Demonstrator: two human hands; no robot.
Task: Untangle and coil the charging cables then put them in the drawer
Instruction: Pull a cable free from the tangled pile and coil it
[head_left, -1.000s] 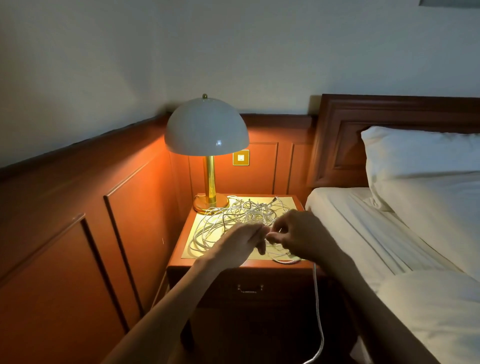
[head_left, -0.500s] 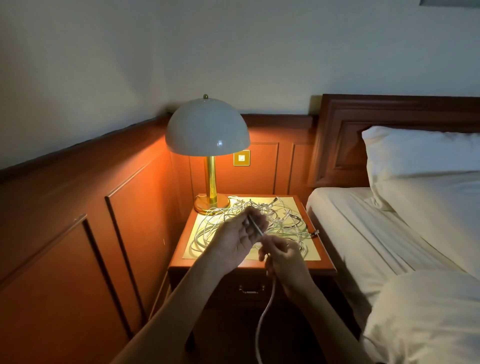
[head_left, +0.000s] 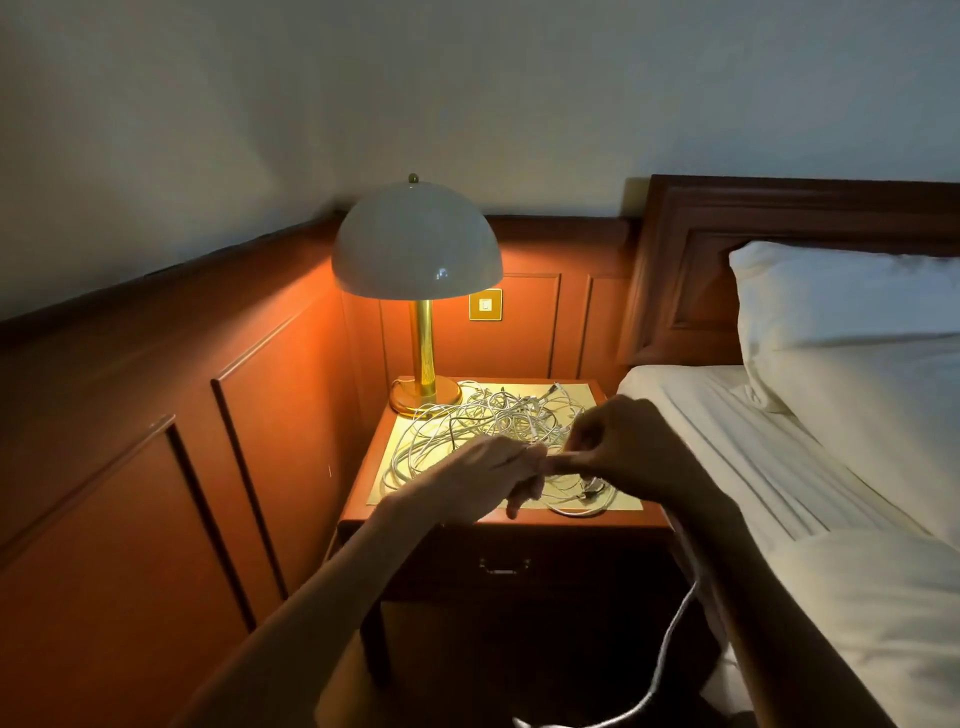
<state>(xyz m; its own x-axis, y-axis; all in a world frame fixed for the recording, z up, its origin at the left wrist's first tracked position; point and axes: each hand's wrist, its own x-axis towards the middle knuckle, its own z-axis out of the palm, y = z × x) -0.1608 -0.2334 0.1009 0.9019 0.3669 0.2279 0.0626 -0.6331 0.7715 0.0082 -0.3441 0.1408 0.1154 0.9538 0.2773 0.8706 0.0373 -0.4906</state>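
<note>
Pinching one white cable (head_left: 670, 639) between both hands, in front of the lamp (head_left: 418, 249), nearer the camera. The left hand (head_left: 488, 475) has its fingers curled round a strand. The right hand (head_left: 634, 452) nips the same strand with thumb and fingertips, touching the left hand's fingertips. From under the right forearm the cable hangs off the front of the bench (head_left: 358, 512) and trails toward the floor, lower than the lamp and to its right.

The tangle of charging cables (head_left: 483, 421) lies on the bench top, touching the lamp's brass base and spreading in front of it and to its right. One small loop with dark connectors sits under the right hand. The drawer (head_left: 504, 566) is closed, below the lamp on the bench front, with nothing in it yet as far as can be judged. Bed (head_left: 779, 441) and pillow (head_left: 841, 296) are right of the lamp.

Risks, as judgement:
- Pulling the held strand hard would likely tighten knots in the pile instead of freeing them.
- The hanging length adds weight, so a tug could drag the whole tangle off the bench edge.
- Strands touch the lamp base, so a snagged loop could shift or tip the lamp.
- Connectors could catch in other loops.
- Both hands are busy and the drawer is closed, so one hand must let go first, and a coil may spring open then.
- Dim light makes the crossings hard to read.

Writing: none readable. The wall switch plate (head_left: 485, 304), behind the lamp and to its right, shows a plain rocker with no legible marks. No brand is visible on the cables or the lamp.
</note>
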